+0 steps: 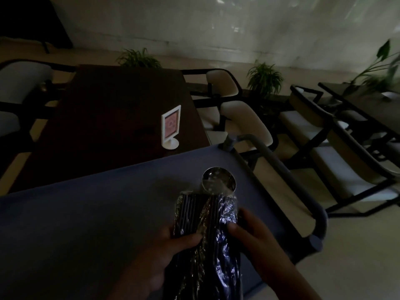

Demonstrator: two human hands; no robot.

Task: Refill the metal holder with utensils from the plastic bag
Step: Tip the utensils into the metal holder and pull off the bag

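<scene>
At the far left a chair with a light seat (20, 83) stands beside a dark table (112, 118); the room is dim and the table surface shows almost no detail. On the right part of this table stands a small white sign holder (171, 127) with a reddish card in it, upright on a round foot. In front of the table is a blue-grey cart top (86, 213) (it has a raised rim and a rounded handle bar at its right side).

The left hand (164, 252) is closed around the left half of the plastic bag (207, 245); its thumb lies across the front of the bag. The bag is crinkled and clear, and the dark utensils (188, 213) inside are long thin sticks lying in parallel; I cannot tell what kind they are. The open end of the bag points away from the person and touches the near edge of the metal holder (219, 179); this holder is a shiny round cup standing upright on the cart top, and its inside looks bare metal. The right hand (251, 232) grips the right side of the bag, its fingers curled on the plastic.

Farther right stand more chairs with pale cushions (244, 120), another dark table (372, 105), and green plants (265, 79) near the wall.
</scene>
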